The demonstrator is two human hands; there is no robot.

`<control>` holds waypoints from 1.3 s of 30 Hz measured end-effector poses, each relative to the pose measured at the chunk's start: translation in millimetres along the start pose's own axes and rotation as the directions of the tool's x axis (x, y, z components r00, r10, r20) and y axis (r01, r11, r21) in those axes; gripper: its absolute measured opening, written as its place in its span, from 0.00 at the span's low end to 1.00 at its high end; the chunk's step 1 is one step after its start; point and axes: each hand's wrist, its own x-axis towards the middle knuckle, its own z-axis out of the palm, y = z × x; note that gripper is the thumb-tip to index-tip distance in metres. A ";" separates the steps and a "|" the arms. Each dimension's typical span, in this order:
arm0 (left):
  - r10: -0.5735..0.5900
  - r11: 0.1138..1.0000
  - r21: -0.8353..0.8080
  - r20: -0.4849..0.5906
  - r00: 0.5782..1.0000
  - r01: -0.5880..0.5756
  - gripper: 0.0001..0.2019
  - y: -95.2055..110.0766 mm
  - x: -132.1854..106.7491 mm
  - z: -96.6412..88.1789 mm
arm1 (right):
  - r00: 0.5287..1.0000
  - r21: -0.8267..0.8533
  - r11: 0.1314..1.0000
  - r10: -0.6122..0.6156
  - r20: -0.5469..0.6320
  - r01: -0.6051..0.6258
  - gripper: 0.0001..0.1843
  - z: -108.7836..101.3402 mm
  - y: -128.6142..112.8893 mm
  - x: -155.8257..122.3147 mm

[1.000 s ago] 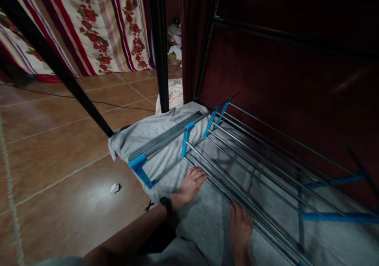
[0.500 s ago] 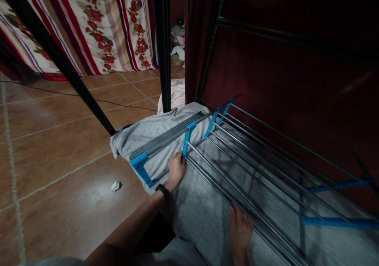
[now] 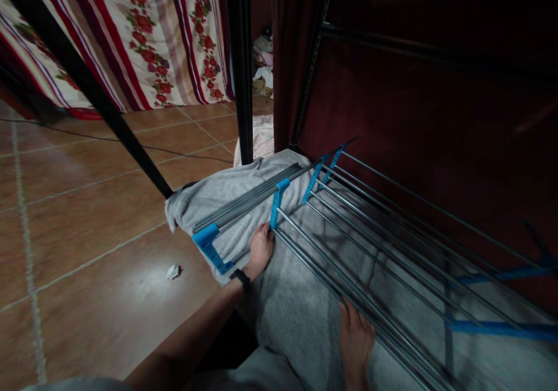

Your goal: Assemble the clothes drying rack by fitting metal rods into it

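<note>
A metal drying rack with grey rods and blue plastic joints lies flat over a grey towel on the floor. My left hand is closed around the near end of a rack rod, just below a blue joint. My right hand rests on the towel with its fingers reaching up under the nearest rods; the fingertips are hidden behind them.
Brown floor tiles stretch to the left, with a crumpled white scrap on them. A black pole slants across, another pole stands upright. A floral striped cloth hangs behind. A dark red fabric wall backs the rack.
My left hand went from lying flat on the towel to gripping the rack rod near the blue joint. My right hand stayed under the rods.
</note>
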 end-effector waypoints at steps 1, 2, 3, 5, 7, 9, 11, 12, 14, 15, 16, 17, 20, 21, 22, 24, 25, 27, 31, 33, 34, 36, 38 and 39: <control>0.000 1.000 0.001 -0.001 1.000 0.000 0.16 0.5 -0.3 -0.3 | 1.000 -0.008 1.000 -0.024 -0.013 0.024 0.27 -0.3 -0.4 0.8; -0.001 1.000 0.001 -0.002 1.000 0.001 0.16 1.0 -0.7 -0.7 | 0.999 -0.017 0.999 -0.045 -0.026 0.044 0.27 -0.5 -0.8 1.7; -0.001 1.000 0.000 -0.003 1.000 0.001 0.16 1.6 -1.2 -1.1 | 0.998 -0.023 0.998 -0.058 -0.036 0.057 0.28 -0.8 -1.1 2.4; 0.000 1.000 -0.002 -0.004 1.000 0.000 0.16 3.0 -2.2 -1.6 | 0.997 -0.017 0.998 -0.054 -0.053 0.054 0.27 -1.1 -1.4 3.1; 0.000 1.000 0.003 -0.002 1.000 0.000 0.16 4.8 -3.3 -1.9 | 0.998 -0.012 0.999 -0.049 -0.045 0.049 0.26 -1.1 -1.3 2.6; -0.008 1.000 0.021 -0.002 1.000 0.008 0.16 7.2 -4.5 -2.3 | 0.998 0.002 0.998 -0.059 -0.023 0.059 0.25 -0.4 -1.3 1.3; -0.024 0.999 0.040 -0.003 1.000 0.024 0.16 10.0 -5.7 -3.4 | 0.998 0.042 0.997 -0.067 0.001 0.067 0.26 0.6 -1.7 0.3; -0.032 0.999 0.044 0.003 0.999 0.032 0.17 11.5 -6.2 -4.3 | 0.998 0.073 0.996 -0.057 0.003 0.057 0.26 1.1 -2.1 0.0; -0.048 0.998 0.039 0.018 0.999 0.047 0.17 14.2 -6.7 -6.4 | 1.000 0.154 0.988 -0.003 -0.005 0.004 0.27 1.3 -3.3 -0.2; -0.059 0.998 0.033 0.026 0.998 0.058 0.17 15.4 -6.6 -7.5 | 0.999 0.203 0.979 0.031 -0.005 -0.030 0.27 0.9 -4.0 -0.5; -0.074 0.997 0.026 0.032 0.997 0.073 0.17 16.5 -6.3 -8.4 | 0.998 0.253 0.965 0.067 -0.002 -0.064 0.27 0.3 -4.9 -1.0; -0.092 0.996 0.019 0.035 0.995 0.091 0.17 17.4 -5.8 -9.0 | 0.995 0.300 0.949 0.100 0.000 -0.096 0.27 -0.6 -6.0 -1.9; -0.130 0.992 0.004 0.033 0.991 0.129 0.19 19.0 -4.5 -9.4 | 0.979 0.409 0.892 0.206 0.010 -0.192 0.25 -3.9 -11.9 -6.3; -0.130 0.992 -0.002 0.030 0.991 0.130 0.19 19.3 -4.2 -9.2 | 0.969 0.436 0.871 0.247 0.012 -0.227 0.24 -5.1 -14.8 -7.7; -0.128 0.992 -0.009 0.023 0.992 0.128 0.20 19.5 -4.0 -8.9 | 0.958 0.458 0.850 0.286 0.015 -0.261 0.24 -6.1 -18.0 -8.8; -0.127 0.992 -0.026 0.011 0.992 0.127 0.22 19.6 -3.5 -8.3 | 0.934 0.482 0.817 0.356 0.014 -0.318 0.27 -8.2 -24.5 -9.1; -0.130 0.991 -0.035 0.008 0.991 0.130 0.22 19.5 -3.0 -8.0 | 0.924 0.480 0.809 0.383 0.010 -0.340 0.30 -9.4 -27.2 -8.3; -0.139 0.989 -0.052 0.009 0.990 0.139 0.23 18.8 -1.7 -7.3 | 0.913 0.447 0.817 0.407 -0.002 -0.363 0.33 -12.3 -30.8 -5.1; -0.130 0.988 -0.082 0.002 0.991 0.130 0.24 15.3 3.2 -3.4 | 0.926 0.300 0.888 0.375 -0.035 -0.349 0.34 -23.4 -31.5 3.5; -0.106 0.989 -0.102 -0.012 0.994 0.104 0.23 13.1 6.1 -0.1 | 0.938 0.191 0.924 0.344 -0.047 -0.330 0.31 -31.7 -31.1 7.7; -0.090 0.989 -0.117 -0.020 0.996 0.087 0.22 12.1 7.6 1.6 | 0.945 0.129 0.941 0.323 -0.052 -0.314 0.30 -36.3 -31.2 10.0; -0.062 0.986 -0.158 -0.036 0.997 0.055 0.20 10.8 10.3 4.3 | 0.962 0.005 0.964 0.267 -0.062 -0.268 0.29 -45.6 -32.1 15.5; -0.047 0.979 -0.203 -0.047 0.998 0.036 0.17 10.8 12.4 5.7 | 0.978 -0.086 0.975 0.200 -0.067 -0.205 0.28 -54.5 -33.3 22.1; -0.045 0.975 -0.221 -0.048 0.998 0.033 0.17 11.1 13.2 5.8 | 0.983 -0.114 0.977 0.171 -0.069 -0.178 0.28 -58.3 -33.6 25.4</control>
